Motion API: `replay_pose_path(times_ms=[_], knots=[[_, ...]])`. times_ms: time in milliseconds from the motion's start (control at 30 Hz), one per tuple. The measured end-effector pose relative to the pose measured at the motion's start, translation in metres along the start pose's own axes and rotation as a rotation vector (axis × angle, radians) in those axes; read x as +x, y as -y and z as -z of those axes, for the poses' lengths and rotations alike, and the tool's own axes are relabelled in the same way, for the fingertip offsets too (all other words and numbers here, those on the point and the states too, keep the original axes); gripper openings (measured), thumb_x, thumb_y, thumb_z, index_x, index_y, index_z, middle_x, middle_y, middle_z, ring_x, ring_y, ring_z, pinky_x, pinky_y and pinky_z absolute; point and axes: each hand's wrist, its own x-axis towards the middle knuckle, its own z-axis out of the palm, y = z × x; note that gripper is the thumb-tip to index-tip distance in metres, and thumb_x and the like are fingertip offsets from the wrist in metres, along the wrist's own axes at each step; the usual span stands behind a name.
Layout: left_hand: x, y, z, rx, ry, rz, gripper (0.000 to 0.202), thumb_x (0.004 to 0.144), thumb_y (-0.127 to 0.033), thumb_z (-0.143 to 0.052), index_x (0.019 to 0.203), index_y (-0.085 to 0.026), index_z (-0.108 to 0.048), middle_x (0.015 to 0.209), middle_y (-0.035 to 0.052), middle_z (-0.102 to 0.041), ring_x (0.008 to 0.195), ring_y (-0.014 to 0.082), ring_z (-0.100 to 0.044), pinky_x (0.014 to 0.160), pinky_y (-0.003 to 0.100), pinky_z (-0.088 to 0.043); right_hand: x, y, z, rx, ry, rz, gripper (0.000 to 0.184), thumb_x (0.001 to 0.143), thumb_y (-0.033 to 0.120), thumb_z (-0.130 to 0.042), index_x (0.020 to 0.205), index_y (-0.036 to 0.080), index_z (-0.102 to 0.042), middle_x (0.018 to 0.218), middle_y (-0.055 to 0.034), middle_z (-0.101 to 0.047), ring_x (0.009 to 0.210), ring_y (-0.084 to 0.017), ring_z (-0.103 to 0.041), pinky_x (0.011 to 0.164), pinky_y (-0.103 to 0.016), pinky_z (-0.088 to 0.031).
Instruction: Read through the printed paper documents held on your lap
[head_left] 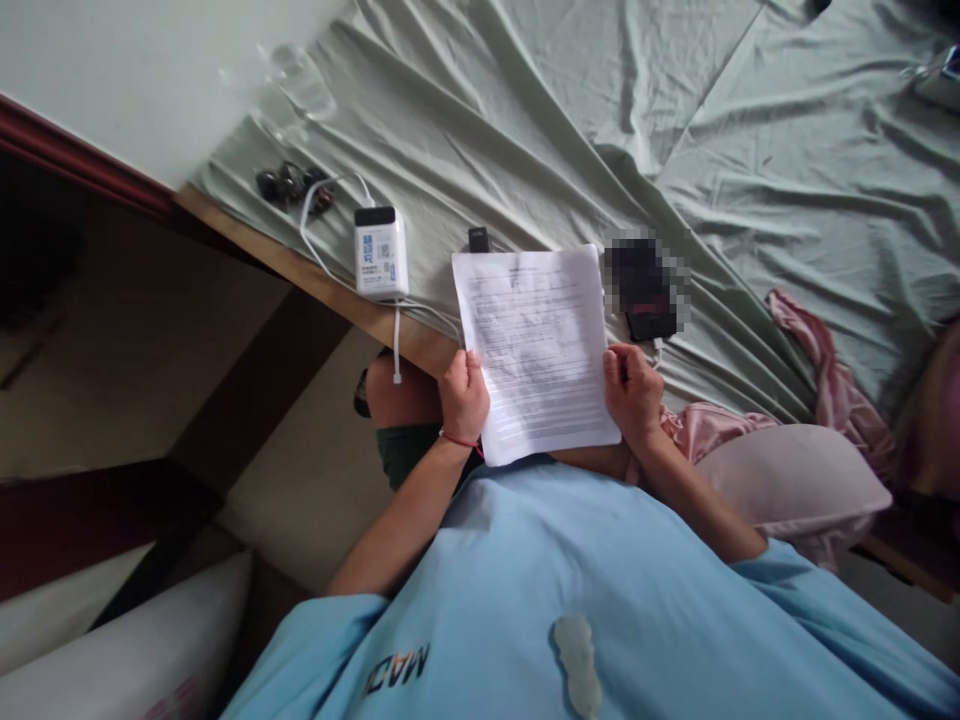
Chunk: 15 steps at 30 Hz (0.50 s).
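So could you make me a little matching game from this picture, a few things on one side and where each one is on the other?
Things:
1. paper
2. power bank
3. earphones
4. pink cloth

Places:
A. by the bed's far corner
B. on the sheet, right of the right hand
C. held in both hands
D. at the bed edge, left of the paper

Pairs: 1-C, 2-D, 3-A, 4-B

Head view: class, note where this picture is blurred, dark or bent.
Head view: a pixelated patch hides something right of the paper, whose print is too small to read; the floor at left lies in shadow; the bed edge runs slanted from wide-angle distortion.
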Motion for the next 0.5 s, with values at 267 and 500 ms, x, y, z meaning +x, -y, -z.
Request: replay_pose_path(times_ms=[267,500], knots=[[-0.0013,0.0036,-0.0017,-0.021,-0.019,0.004,0.031,0.101,-0.022,-0.045,0.071,-0.021,-0.038,0.062,-0.002,-0.043,0.059,0.0135,-0.039,0.063,0.03,-0.026,-0.0004,-0.0063,-0.0055,0.049,-0.012,-0.011,0.031,0.094,0.052,-0.056,0.098,0.022,-0.062,0.076,-0.0024,-0.069,0.066,-0.018,-0.062,0.067,-0.03,-0.044],[-0.0003,0.0017,-0.0045,0.045,-0.036,-0.008,0.032,0.1,-0.022,-0.044,0.07,-0.022,-0.034,0.062,-0.0015,-0.042,0.06,0.0137,-0.038,0.064,0.03,-0.028,-0.0001,-0.0099,-0.0071,0.04,-0.028,0.033,0.025,0.095,0.046,-0.055,0.091,0.022,-0.06,0.076,-0.0013,-0.069,0.067,-0.017,-0.062,0.066,-0.029,-0.044]])
